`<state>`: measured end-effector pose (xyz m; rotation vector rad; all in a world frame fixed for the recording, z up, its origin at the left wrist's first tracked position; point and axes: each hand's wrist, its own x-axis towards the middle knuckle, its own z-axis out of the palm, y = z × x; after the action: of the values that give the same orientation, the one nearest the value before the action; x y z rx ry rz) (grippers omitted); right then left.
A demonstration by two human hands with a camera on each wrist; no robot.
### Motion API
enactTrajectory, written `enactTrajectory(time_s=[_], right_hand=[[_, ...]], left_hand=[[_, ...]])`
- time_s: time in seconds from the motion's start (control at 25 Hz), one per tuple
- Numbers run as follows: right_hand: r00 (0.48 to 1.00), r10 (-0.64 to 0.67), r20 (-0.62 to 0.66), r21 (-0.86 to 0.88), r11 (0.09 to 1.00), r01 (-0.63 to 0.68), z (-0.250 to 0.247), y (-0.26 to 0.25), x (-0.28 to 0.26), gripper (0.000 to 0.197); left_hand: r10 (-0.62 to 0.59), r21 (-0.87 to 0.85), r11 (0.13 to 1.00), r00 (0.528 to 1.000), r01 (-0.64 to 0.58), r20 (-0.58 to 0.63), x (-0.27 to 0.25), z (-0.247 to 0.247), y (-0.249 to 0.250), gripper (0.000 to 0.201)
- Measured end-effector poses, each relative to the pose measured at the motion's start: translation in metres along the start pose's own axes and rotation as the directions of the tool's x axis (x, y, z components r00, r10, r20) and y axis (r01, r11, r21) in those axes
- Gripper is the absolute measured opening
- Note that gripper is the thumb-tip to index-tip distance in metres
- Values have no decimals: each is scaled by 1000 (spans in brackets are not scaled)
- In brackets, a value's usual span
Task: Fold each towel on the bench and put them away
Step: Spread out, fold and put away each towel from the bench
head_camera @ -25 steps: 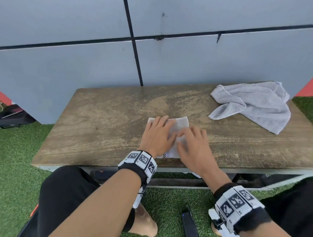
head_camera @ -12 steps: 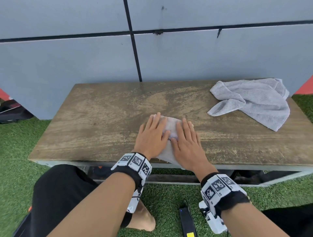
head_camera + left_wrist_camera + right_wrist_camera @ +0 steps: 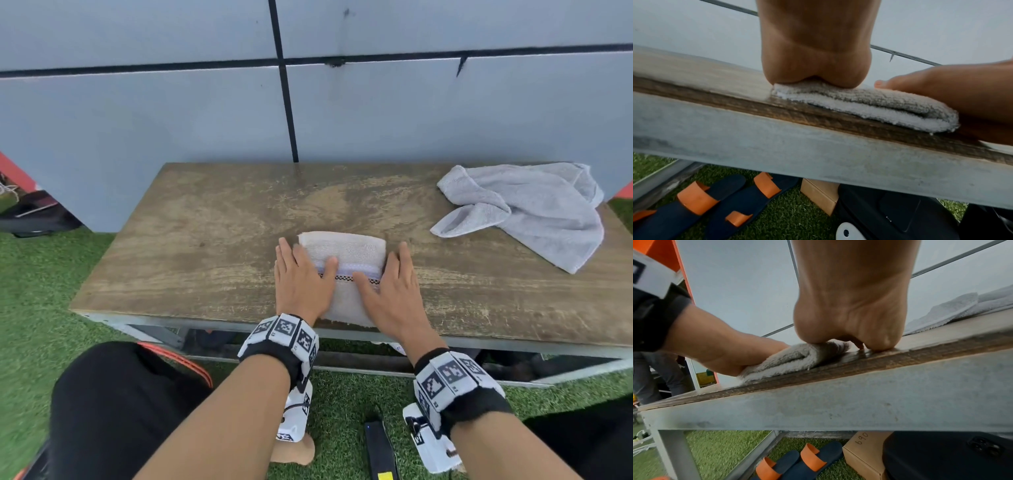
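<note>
A small folded cream towel [image 3: 346, 253] with a checked border lies near the front edge of the wooden bench [image 3: 205, 240]. My left hand [image 3: 301, 277] lies flat along the towel's left side, fingers straight, thumb resting on the border. My right hand [image 3: 390, 284] lies flat on its right side, thumb across the border. From the left wrist view the heel of the left hand [image 3: 813, 76] presses the folded towel [image 3: 879, 105]. A crumpled grey towel [image 3: 534, 209] sits at the bench's back right.
A grey panelled wall [image 3: 171, 120] stands right behind the bench. Under the bench are blue and orange sandals [image 3: 797, 462], a cardboard box [image 3: 863, 456] and a black bag [image 3: 951, 456] on green turf. A dark flat device [image 3: 380, 452] lies on the turf by my feet.
Both hands have slid apart from the towel's middle to its left and right sides, uncovering the folded top and the checked border. The head view has shifted a little.
</note>
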<state>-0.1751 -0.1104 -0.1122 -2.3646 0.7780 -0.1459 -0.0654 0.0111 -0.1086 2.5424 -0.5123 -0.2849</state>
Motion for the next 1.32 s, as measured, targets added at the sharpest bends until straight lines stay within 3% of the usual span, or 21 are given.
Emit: enactTrajectory(time_s=[0.16, 0.28, 0.4, 0.48, 0.68, 0.88, 0.96, 1.08, 1.32], right_hand=[[999, -1, -45, 66, 998, 4, -1, 0, 6, 49], [998, -44, 38, 203, 979, 35, -10, -23, 4, 31], [976, -200, 92, 445, 884, 139, -23, -75, -7, 23], [954, -295, 60, 518, 826, 223, -31, -118, -13, 24], [794, -603, 78, 610, 658, 441, -29, -247, -28, 30], [589, -764, 264, 608, 606, 513, 3, -338, -51, 33], [518, -781, 348, 579, 614, 537, 30, -358, -49, 33], [452, -767, 455, 523, 641, 562, 92, -370, -33, 33], [328, -609, 722, 345, 728, 592, 225, -351, -13, 29]], left_hand=[[-13, -89, 996, 1000, 15, 25, 1, -9, -6, 63], [-40, -175, 983, 996, 53, 77, -1, -31, -15, 57], [-8, -519, 854, 1000, 22, 30, -19, -80, -30, 31], [-35, -649, 761, 999, 22, -6, -35, -128, -42, 32], [-270, -752, 657, 946, 44, -180, -94, -267, -103, 67], [-382, -827, 562, 889, 6, -253, -149, -337, -169, 63], [-453, -859, 511, 858, 27, -243, -157, -335, -203, 65], [-560, -901, 427, 805, 79, -195, -152, -302, -262, 66], [-711, -905, 256, 701, 339, 62, -151, -201, -376, 49]])
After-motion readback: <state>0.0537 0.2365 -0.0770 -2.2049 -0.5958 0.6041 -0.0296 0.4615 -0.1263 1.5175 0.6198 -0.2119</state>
